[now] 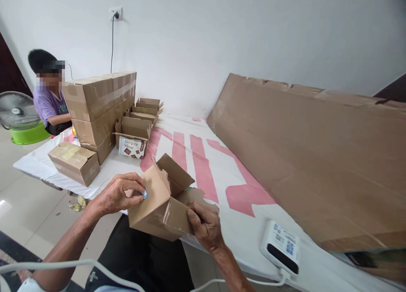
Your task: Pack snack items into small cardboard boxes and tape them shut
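I judge this carton half done: my left hand (119, 194) has its fingers pinched on a small blue-edged tab (145, 194) at the side of the open cardboard box (160, 207), my right hand (204, 226) clamps its corner at 5 o'clock, flaps unsealed, at the near desk (241, 224) edge.

Bare forearms, dark trousers (139, 258), pale sleeve edge (30, 285) at left.

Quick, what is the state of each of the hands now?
Left hand: closed, pinching a small blue item against the side of the open cardboard box.
Right hand: closed, gripping the same box at its lower corner.
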Motion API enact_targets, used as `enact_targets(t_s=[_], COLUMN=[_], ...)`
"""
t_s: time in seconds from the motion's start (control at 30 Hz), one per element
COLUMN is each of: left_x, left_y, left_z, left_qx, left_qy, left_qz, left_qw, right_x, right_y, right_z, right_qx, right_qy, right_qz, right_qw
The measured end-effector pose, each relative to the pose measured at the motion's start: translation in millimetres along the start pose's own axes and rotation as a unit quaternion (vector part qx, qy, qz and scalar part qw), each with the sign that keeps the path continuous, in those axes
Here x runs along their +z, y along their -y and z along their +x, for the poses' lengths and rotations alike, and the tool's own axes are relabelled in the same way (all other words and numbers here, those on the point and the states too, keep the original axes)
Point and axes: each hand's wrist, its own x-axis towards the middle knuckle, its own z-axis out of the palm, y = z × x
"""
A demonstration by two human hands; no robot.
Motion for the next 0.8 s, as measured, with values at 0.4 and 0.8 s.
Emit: enact_targets(t_s=[0.4, 0.8], left_x=[0.6, -0.7], left_y=[-3.0, -2.8], left_z=[0.5, -3.9], left_qx=[-0.008, -0.028], left_qy=[-0.002, -0.006], left_qz=[0.007, -0.011], left_qw=[1.000, 1.000], right_x=[-0.7, -0.2], right_y=[1.0, -3.1], right_z=[-0.6, -4.8], right_qx=[0.017, 0.025], right_qy=[0.010, 0.017], right_qz=[-0.001, 0.008], right_qw=[1.000, 1.000])
